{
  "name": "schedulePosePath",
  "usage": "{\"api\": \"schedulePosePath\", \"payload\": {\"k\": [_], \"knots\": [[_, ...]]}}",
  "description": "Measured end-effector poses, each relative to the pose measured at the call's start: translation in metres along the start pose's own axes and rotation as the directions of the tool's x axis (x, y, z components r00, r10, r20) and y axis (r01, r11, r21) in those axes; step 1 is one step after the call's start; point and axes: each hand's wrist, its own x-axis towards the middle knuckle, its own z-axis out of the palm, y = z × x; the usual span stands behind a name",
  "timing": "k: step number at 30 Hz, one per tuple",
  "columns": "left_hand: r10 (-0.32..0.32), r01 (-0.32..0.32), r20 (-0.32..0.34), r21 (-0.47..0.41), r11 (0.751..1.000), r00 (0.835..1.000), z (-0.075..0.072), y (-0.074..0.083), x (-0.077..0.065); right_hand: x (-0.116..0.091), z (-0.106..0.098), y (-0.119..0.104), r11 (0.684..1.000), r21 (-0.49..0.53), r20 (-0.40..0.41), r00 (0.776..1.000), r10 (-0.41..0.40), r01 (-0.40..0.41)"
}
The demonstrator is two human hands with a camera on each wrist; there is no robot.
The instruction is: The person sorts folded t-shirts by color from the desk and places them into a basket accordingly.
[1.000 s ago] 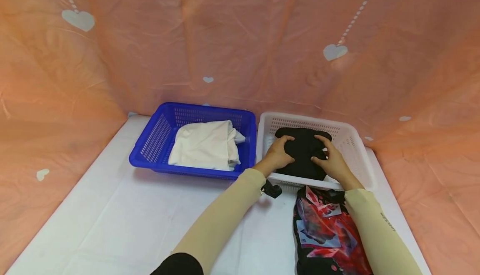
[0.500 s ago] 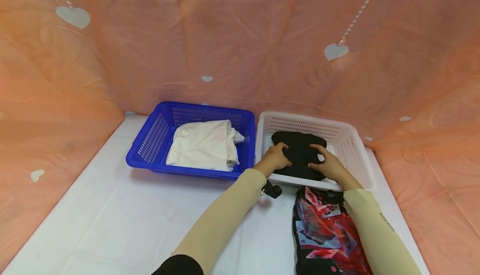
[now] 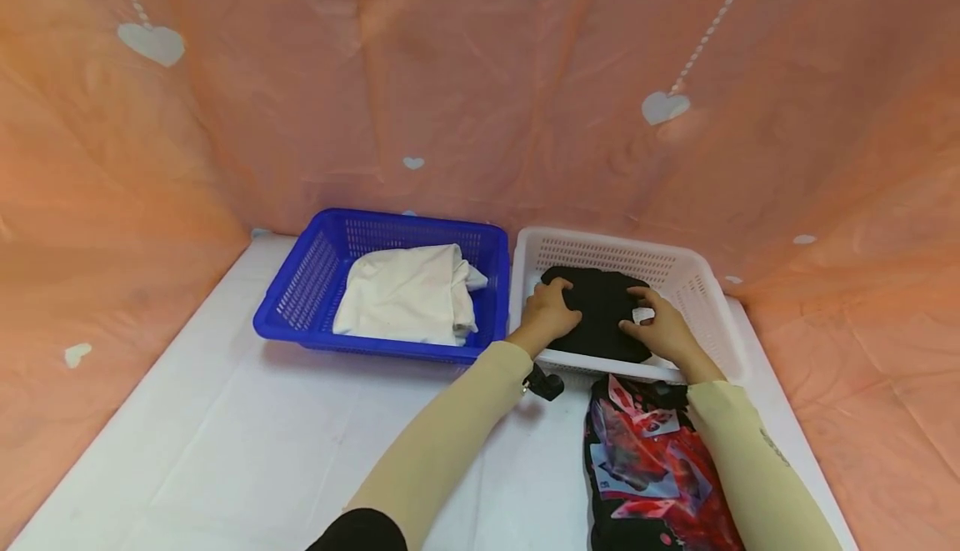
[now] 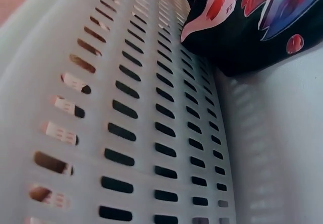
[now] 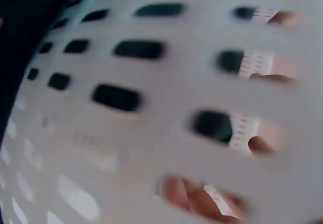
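Note:
A folded black garment (image 3: 603, 318) lies in the white plastic basket (image 3: 690, 263). My left hand (image 3: 549, 313) rests on the garment's left side, thumb and fingers spread apart. Over its right edge is my right hand (image 3: 666, 330), fingers bent loosely, with a small white patch showing between thumb and forefinger. Both wrists cross the near rim. In the left wrist view the slotted basket wall (image 4: 144, 133) hides the hand. Parts of fingers (image 5: 194, 199) show through the slots in the right wrist view.
To the left, a blue basket (image 3: 300, 284) holds a folded white cloth (image 3: 405, 293). A black garment with a red print (image 3: 648, 451) lies on the white table (image 3: 247, 443) before the white basket, partly under the right forearm. An orange curtain (image 3: 465, 76) hangs behind.
The black garment has come lower and nearer in the white basket, and lies flatter. Over the last half second both hands have shifted slightly outward on it.

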Motion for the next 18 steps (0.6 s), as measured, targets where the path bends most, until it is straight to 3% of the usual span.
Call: {"api": "schedulePosePath", "payload": {"k": [3, 7, 10, 13, 18], "knots": [[0.083, -0.085, -0.091, -0.018, 0.996, 0.992, -0.001, 0.0, -0.005, -0.008, -0.002, -0.004, 1.0, 0.001, -0.034, 0.999, -0.013, 0.013], [0.232, -0.242, -0.158, -0.044, 0.969, 0.96, -0.006, 0.001, -0.014, -0.024, -0.009, -0.01, 0.999, -0.004, -0.08, 0.995, -0.052, 0.052], [0.328, -0.347, -0.167, -0.103, 0.932, 0.93, -0.012, 0.001, -0.023, -0.038, -0.014, -0.014, 0.996, -0.005, -0.116, 0.989, -0.087, 0.087], [0.401, -0.426, -0.151, -0.215, 0.879, 0.903, -0.017, 0.0, -0.037, -0.053, -0.018, -0.019, 0.992, -0.005, -0.16, 0.98, -0.121, 0.122], [0.479, -0.486, -0.109, -0.335, 0.807, 0.871, -0.019, -0.002, -0.069, -0.082, -0.022, -0.024, 0.984, 0.007, -0.204, 0.963, -0.175, 0.181]]}}
